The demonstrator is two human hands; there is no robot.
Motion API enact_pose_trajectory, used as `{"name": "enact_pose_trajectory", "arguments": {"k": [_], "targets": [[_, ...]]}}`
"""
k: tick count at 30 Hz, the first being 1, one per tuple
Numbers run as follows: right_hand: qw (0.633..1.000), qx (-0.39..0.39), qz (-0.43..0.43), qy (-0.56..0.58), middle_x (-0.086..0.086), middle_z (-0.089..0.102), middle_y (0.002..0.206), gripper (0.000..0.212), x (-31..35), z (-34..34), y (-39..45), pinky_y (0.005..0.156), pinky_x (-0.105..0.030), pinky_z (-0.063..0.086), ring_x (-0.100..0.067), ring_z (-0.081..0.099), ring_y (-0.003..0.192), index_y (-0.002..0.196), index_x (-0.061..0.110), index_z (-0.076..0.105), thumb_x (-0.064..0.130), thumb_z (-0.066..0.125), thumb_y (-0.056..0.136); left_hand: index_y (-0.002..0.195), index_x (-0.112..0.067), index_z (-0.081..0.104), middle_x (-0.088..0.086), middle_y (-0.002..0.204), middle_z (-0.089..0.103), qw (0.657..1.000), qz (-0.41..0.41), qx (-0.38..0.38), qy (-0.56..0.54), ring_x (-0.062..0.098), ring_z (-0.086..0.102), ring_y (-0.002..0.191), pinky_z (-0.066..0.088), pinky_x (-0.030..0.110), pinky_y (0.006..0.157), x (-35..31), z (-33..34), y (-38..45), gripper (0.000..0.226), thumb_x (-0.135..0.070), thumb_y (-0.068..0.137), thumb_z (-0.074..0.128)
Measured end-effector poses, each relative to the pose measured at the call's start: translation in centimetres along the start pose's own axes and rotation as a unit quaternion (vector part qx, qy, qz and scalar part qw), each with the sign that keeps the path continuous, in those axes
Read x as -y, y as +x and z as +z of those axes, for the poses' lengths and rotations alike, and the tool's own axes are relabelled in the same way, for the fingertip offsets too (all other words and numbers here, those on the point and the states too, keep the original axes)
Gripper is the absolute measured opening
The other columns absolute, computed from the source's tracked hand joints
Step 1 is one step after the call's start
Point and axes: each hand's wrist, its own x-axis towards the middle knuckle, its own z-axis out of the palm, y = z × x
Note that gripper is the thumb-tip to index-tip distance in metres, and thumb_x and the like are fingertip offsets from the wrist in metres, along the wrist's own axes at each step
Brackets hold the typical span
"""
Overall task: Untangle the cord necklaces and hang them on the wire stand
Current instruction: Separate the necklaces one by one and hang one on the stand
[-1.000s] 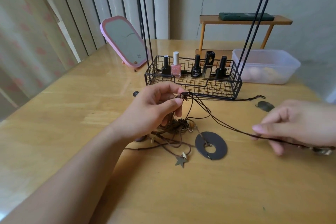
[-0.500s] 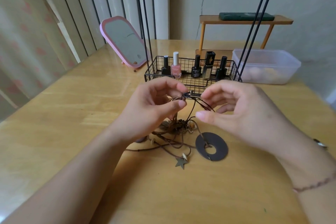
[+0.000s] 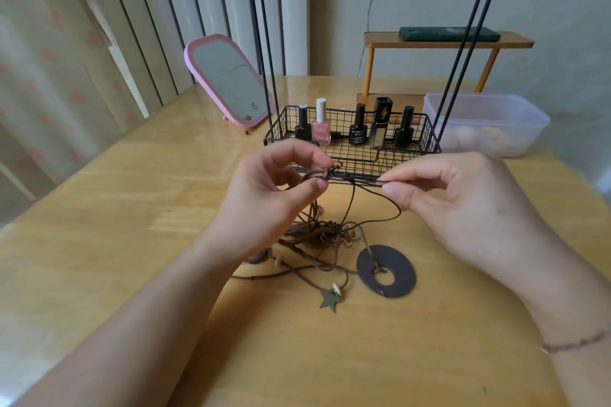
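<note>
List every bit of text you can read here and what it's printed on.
"ydby": runs vertically on the tall black-and-silver tube in the wire basket.
Black bottle: white label, begins "OUR", rest blurred.
Pink nail polish bottle: label too blurred.
Pink mirror: round logo, unreadable.

Thin brown cord necklaces (image 3: 325, 235) are bunched in a knotted heap below both hands. The black wire stand (image 3: 352, 155) is seen just behind them.
</note>
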Motion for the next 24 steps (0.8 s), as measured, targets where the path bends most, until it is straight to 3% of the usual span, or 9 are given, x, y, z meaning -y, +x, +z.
{"name": "enact_pose_trajectory", "arguments": {"k": [3,7,10,11,13,15,18,21,24], "targets": [[0.999,-0.028,-0.011,-0.028,0.020,0.071,0.086,0.019,0.3,-0.3,0.1,0.079,-0.040,0.055,-0.005,0.064,0.086,0.086,0.039,0.075,0.049,0.060,0.081,0.088,-0.029,0.070,-0.009,0.091,0.066,1.000,-0.006,-0.029,0.003,0.027,0.052,0.072,0.047,0.036,0.067,0.2,0.0,0.1,0.019,-0.011,0.083,0.070],[0.998,-0.052,-0.036,0.007,-0.002,0.066,0.061,0.031,-0.1,-0.8,0.2,0.060,-0.037,0.053,-0.023,0.060,0.061,0.075,0.027,0.071,0.052,0.056,0.083,0.090,-0.024,0.068,-0.013,0.084,0.064,0.999,-0.007,-0.034,0.034,0.014,0.045,0.060,0.042,0.025,0.057,0.1,0.0,0.0,0.015,-0.011,0.082,0.069],[0.997,-0.045,-0.050,0.040,-0.004,0.057,0.052,0.040,0.3,-1.0,0.0,0.051,-0.026,0.044,-0.022,0.050,0.050,0.070,0.026,0.069,0.062,0.055,0.080,0.089,-0.022,0.069,-0.011,0.080,0.061,1.000,-0.013,-0.021,0.013,0.007,0.037,0.055,0.033,0.019,0.051,-0.1,0.2,-0.1,0.016,-0.008,0.081,0.070],[0.997,-0.035,-0.046,0.056,-0.004,0.058,0.052,0.040,0.5,-1.0,0.0,0.053,-0.026,0.047,-0.023,0.052,0.050,0.070,0.027,0.070,0.064,0.056,0.077,0.090,-0.021,0.069,-0.010,0.080,0.061,1.000,-0.014,-0.017,0.004,0.009,0.036,0.054,0.032,0.020,0.051,-0.1,0.1,-0.1,0.016,-0.008,0.081,0.070],[0.996,-0.024,-0.038,0.078,-0.009,0.069,0.063,0.038,0.7,-1.1,-0.2,0.065,-0.041,0.059,-0.032,0.065,0.061,0.073,0.029,0.073,0.065,0.059,0.072,0.093,-0.019,0.069,-0.008,0.081,0.062,1.000,-0.012,-0.009,-0.007,0.018,0.034,0.055,0.032,0.029,0.054,0.0,0.0,0.0,0.016,-0.008,0.081,0.071],[0.994,-0.036,-0.040,0.090,-0.008,0.072,0.068,0.034,0.7,-1.2,-0.2,0.070,-0.050,0.059,-0.033,0.068,0.067,0.074,0.032,0.073,0.063,0.061,0.070,0.095,-0.019,0.070,-0.005,0.083,0.064,1.000,-0.005,0.000,-0.017,0.027,0.031,0.056,0.030,0.038,0.053,0.0,-0.2,0.0,0.017,-0.008,0.081,0.073],[0.991,-0.055,-0.040,0.113,-0.002,0.072,0.072,0.029,0.8,-1.2,-0.1,0.067,-0.037,0.059,-0.024,0.069,0.065,0.074,0.031,0.073,0.057,0.063,0.070,0.097,-0.014,0.071,-0.002,0.085,0.064,1.000,-0.002,0.017,-0.016,0.032,0.030,0.053,0.030,0.044,0.048,-0.1,-0.2,0.0,0.016,-0.010,0.082,0.075],[0.991,-0.045,-0.044,0.118,0.006,0.069,0.065,0.019,0.8,-1.3,0.0,0.048,-0.015,0.044,-0.013,0.061,0.050,0.076,0.029,0.072,0.047,0.066,0.074,0.096,-0.015,0.072,-0.007,0.081,0.061,1.000,0.004,0.031,0.002,0.007,0.030,0.049,0.025,0.024,0.045,-0.3,-0.2,-0.2,0.015,-0.011,0.082,0.075],[0.990,-0.044,-0.046,0.128,0.022,0.067,0.064,0.010,0.9,-1.2,0.0,0.051,-0.002,0.038,0.005,0.061,0.054,0.076,0.032,0.069,0.041,0.066,0.078,0.095,-0.017,0.074,-0.002,0.084,0.057,0.999,0.004,0.048,0.021,0.007,0.030,0.052,0.026,0.017,0.046,-0.6,-0.2,-0.2,0.014,-0.016,0.082,0.078]]}}
